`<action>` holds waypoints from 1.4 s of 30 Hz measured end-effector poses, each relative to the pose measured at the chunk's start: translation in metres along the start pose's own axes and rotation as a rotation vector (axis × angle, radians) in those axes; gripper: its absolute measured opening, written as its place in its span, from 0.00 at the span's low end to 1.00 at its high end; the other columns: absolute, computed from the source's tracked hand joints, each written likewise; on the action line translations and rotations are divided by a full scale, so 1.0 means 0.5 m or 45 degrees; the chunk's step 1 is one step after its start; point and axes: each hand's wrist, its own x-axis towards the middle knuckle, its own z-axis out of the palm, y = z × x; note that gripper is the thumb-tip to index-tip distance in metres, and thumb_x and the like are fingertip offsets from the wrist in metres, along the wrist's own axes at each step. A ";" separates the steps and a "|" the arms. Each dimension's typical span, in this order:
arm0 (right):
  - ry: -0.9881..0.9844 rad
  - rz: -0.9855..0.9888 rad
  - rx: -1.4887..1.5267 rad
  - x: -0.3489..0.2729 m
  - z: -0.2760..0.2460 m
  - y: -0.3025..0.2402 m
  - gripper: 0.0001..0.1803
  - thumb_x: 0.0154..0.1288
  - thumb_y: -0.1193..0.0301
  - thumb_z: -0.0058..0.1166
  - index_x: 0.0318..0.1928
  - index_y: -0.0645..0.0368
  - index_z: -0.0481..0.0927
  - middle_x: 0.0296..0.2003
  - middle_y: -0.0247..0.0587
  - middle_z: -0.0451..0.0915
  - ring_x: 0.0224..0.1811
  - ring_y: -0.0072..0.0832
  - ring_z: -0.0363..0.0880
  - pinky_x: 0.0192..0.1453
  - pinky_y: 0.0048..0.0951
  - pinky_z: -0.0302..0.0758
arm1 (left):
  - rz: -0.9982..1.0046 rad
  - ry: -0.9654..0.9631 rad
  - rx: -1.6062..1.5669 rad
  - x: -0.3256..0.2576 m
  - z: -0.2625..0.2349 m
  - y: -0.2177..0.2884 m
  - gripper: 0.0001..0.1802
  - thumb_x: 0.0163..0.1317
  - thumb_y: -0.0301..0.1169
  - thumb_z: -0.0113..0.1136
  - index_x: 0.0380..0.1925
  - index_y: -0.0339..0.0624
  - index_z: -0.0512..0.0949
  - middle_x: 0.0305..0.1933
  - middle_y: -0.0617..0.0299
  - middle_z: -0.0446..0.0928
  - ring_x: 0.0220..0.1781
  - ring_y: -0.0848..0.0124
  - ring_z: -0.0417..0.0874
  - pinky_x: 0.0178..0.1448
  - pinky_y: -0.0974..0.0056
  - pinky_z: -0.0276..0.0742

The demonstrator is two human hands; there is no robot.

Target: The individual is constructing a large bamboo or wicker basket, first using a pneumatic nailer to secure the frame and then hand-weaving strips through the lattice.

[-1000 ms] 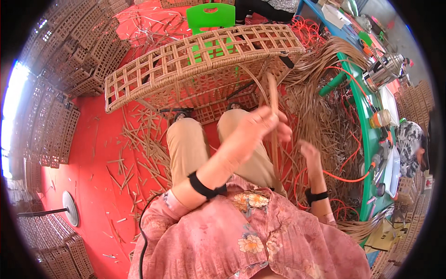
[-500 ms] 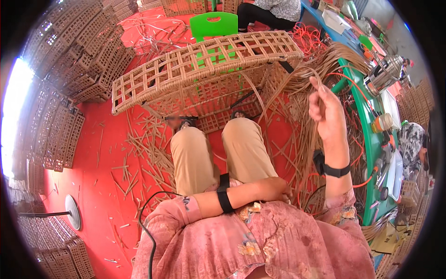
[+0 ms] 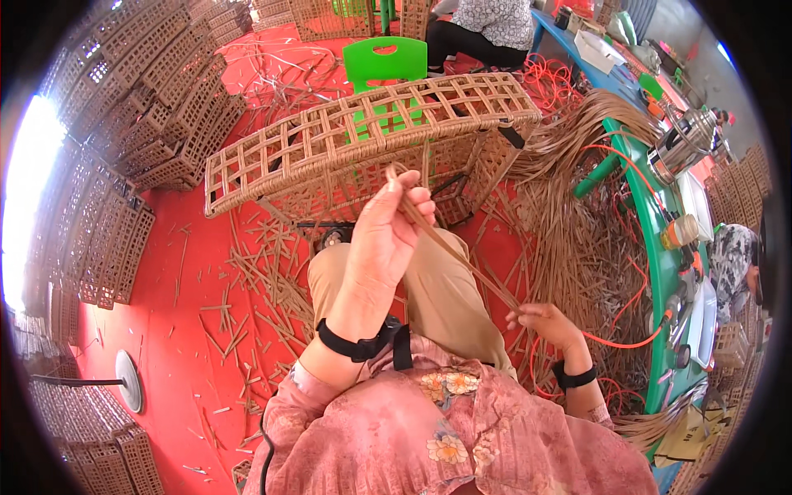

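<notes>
A brown flat weaving strip [image 3: 466, 262] runs slantwise between my two hands. My left hand [image 3: 384, 235], raised over my knees, is closed on its upper end near the basket's edge. Lower down and to the right, my right hand [image 3: 548, 323] pinches the strip between thumb and fingers. In front of my knees a large woven basket [image 3: 367, 136] is tipped on its side, its open lattice facing up and a dark frame showing inside. Part of the basket's lower side is hidden behind my left hand and legs.
A long bundle of loose strips [image 3: 569, 223] lies at right, beside a green table [image 3: 656, 272] with tools and a jar. Cut scraps [image 3: 272, 272] litter the red floor. Stacked woven baskets [image 3: 107, 231] line the left. A green chair [image 3: 385, 58] and another person [image 3: 487, 29] are beyond.
My left hand has risen from my lap to the basket's near edge. My right hand has come down from beside the table toward my lap. The strip now stretches between both hands.
</notes>
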 end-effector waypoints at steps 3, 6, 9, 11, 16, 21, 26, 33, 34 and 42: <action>0.117 0.238 -0.322 -0.013 -0.029 0.129 0.14 0.64 0.70 0.52 0.46 0.63 0.84 0.38 0.43 0.86 0.44 0.31 0.83 0.52 0.31 0.75 | 0.092 0.027 0.074 -0.002 0.004 0.015 0.17 0.73 0.36 0.50 0.52 0.34 0.74 0.38 0.58 0.80 0.39 0.67 0.82 0.48 0.63 0.81; 0.174 0.421 -0.561 -0.029 -0.055 0.223 0.14 0.61 0.70 0.53 0.44 0.64 0.85 0.40 0.50 0.85 0.46 0.35 0.83 0.52 0.32 0.76 | 0.073 0.019 0.254 -0.010 0.016 0.006 0.15 0.74 0.35 0.49 0.51 0.34 0.74 0.38 0.60 0.80 0.41 0.67 0.83 0.49 0.63 0.81; 0.284 0.419 -0.777 -0.010 -0.065 0.233 0.16 0.60 0.70 0.53 0.45 0.65 0.84 0.42 0.53 0.85 0.48 0.37 0.83 0.54 0.33 0.76 | 0.031 0.023 0.380 -0.023 0.027 -0.029 0.15 0.73 0.34 0.49 0.50 0.33 0.75 0.38 0.56 0.81 0.42 0.65 0.84 0.52 0.61 0.81; 0.471 0.178 -0.750 0.012 -0.059 0.182 0.18 0.62 0.67 0.53 0.48 0.65 0.83 0.45 0.52 0.84 0.49 0.37 0.82 0.56 0.34 0.75 | -0.054 -0.022 0.580 -0.038 0.031 -0.068 0.16 0.73 0.35 0.50 0.50 0.32 0.77 0.40 0.57 0.82 0.44 0.66 0.84 0.55 0.61 0.79; 0.268 -0.314 0.573 0.080 -0.023 -0.087 0.23 0.74 0.59 0.45 0.54 0.67 0.78 0.42 0.45 0.83 0.46 0.33 0.82 0.53 0.34 0.77 | -0.452 -0.254 0.963 -0.077 0.018 -0.186 0.18 0.72 0.38 0.52 0.48 0.32 0.80 0.41 0.61 0.82 0.47 0.75 0.80 0.52 0.67 0.76; 0.011 -0.147 0.814 0.116 0.023 -0.265 0.21 0.72 0.63 0.50 0.56 0.66 0.76 0.37 0.43 0.83 0.37 0.28 0.82 0.46 0.27 0.78 | -0.691 -0.355 1.109 -0.103 -0.012 -0.247 0.16 0.71 0.38 0.54 0.47 0.37 0.82 0.36 0.67 0.82 0.40 0.77 0.80 0.47 0.68 0.75; 0.121 -0.179 0.859 0.134 -0.001 -0.295 0.18 0.70 0.67 0.53 0.55 0.65 0.76 0.32 0.37 0.82 0.31 0.23 0.81 0.37 0.23 0.78 | -0.911 -0.734 1.628 -0.131 -0.022 -0.266 0.17 0.66 0.40 0.58 0.38 0.35 0.83 0.32 0.56 0.82 0.36 0.67 0.83 0.45 0.62 0.77; 0.230 -0.400 0.869 0.147 -0.084 -0.346 0.17 0.71 0.69 0.50 0.56 0.64 0.76 0.34 0.36 0.82 0.29 0.20 0.80 0.34 0.21 0.77 | -0.872 -1.259 1.963 -0.132 -0.033 -0.313 0.20 0.61 0.46 0.58 0.37 0.40 0.85 0.35 0.50 0.83 0.41 0.52 0.82 0.48 0.54 0.75; 0.275 -0.406 0.861 0.151 -0.094 -0.356 0.17 0.71 0.69 0.51 0.56 0.64 0.76 0.36 0.36 0.83 0.29 0.19 0.79 0.33 0.19 0.76 | -0.905 -1.327 2.004 -0.133 -0.035 -0.317 0.21 0.60 0.47 0.57 0.37 0.40 0.85 0.36 0.51 0.83 0.43 0.52 0.82 0.49 0.53 0.74; 0.306 -0.794 0.831 0.177 -0.205 -0.479 0.17 0.70 0.69 0.53 0.54 0.64 0.77 0.38 0.36 0.82 0.33 0.19 0.79 0.31 0.16 0.74 | -0.869 -1.549 2.036 -0.125 -0.042 -0.340 0.18 0.55 0.45 0.58 0.31 0.42 0.84 0.37 0.50 0.83 0.46 0.53 0.82 0.49 0.52 0.74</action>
